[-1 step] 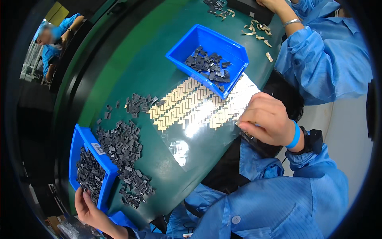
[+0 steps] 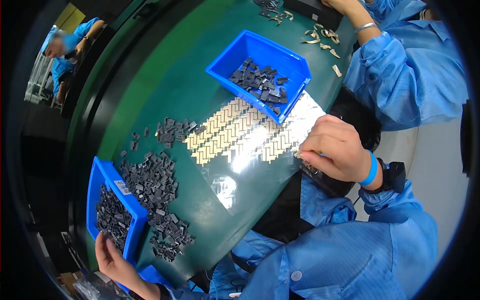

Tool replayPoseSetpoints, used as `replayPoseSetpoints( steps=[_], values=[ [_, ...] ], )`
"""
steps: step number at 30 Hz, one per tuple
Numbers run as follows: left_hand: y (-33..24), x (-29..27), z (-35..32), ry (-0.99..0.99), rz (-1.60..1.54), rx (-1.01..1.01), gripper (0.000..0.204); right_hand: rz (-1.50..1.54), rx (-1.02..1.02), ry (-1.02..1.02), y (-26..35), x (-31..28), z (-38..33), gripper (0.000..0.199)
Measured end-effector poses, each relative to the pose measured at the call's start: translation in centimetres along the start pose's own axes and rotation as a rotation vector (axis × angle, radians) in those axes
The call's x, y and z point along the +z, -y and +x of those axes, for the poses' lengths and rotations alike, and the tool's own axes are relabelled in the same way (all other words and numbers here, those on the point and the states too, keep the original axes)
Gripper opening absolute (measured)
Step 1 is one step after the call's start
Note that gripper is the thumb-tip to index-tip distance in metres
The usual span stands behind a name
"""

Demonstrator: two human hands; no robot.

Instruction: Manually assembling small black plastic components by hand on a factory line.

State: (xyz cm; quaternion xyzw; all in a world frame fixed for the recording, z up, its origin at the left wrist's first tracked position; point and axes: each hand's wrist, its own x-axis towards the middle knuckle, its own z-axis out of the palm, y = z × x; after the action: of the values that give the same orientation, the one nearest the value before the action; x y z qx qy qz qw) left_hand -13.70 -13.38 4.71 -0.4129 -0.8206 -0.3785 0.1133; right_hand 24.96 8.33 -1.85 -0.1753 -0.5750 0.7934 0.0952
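Note:
My right hand point(image 2: 334, 149) is closed in a pinch at the right edge of a clear sheet point(image 2: 212, 182) bearing rows of small yellowish pieces point(image 2: 215, 134). A tiny pale bit shows at its fingertips, too small to name. At the lower left my left hand point(image 2: 116, 262) reaches to the near end of a blue bin point(image 2: 131, 201) full of small black rectangular parts point(image 2: 112, 215). Its thumb and fingers are bent toward each other at the bin's rim; what lies between the fingertips is not clear.
Loose black parts point(image 2: 155, 180) are heaped beside that bin on the green table point(image 2: 170, 90). Another blue bin point(image 2: 227, 62), holding fewer parts, rests over the sheet's far edge. A co-worker's arm point(image 2: 370, 32) is at the upper right, near curled pale strips point(image 2: 325, 37).
The whole view has shifted very slightly. Both hands keep nearly the same place and pose.

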Motion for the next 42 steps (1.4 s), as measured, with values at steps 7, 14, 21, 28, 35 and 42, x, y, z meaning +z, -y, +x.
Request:
replayPoseSetpoints(
  steps=[7,14,21,28,35,42],
  values=[
    [-10.6,8.4,-1.0,0.426,0.188,0.561,0.061,-0.111,0.027,-0.038,-0.5,1.9,3.9,0.017],
    [-12.1,16.6,-2.4,0.779,0.094,0.627,0.067,-0.283,0.029,0.011,-0.8,2.1,8.5,0.016],
    [-12.0,17.5,-1.8,0.811,0.070,0.680,0.062,-0.359,0.055,-0.028,-1.5,1.4,9.3,0.015],
    [-12.2,17.8,-1.3,0.788,0.062,0.675,0.057,-0.406,0.086,-0.077,-1.8,1.2,9.9,0.014],
    [-12.2,18.4,-1.3,0.702,0.063,0.735,0.050,-0.467,0.105,-0.116,-2.3,1.2,10.3,0.014],
    [-12.0,18.5,-1.5,0.653,0.055,0.752,0.048,-0.567,0.118,-0.153,-2.1,1.3,10.2,0.013]
  ],
)
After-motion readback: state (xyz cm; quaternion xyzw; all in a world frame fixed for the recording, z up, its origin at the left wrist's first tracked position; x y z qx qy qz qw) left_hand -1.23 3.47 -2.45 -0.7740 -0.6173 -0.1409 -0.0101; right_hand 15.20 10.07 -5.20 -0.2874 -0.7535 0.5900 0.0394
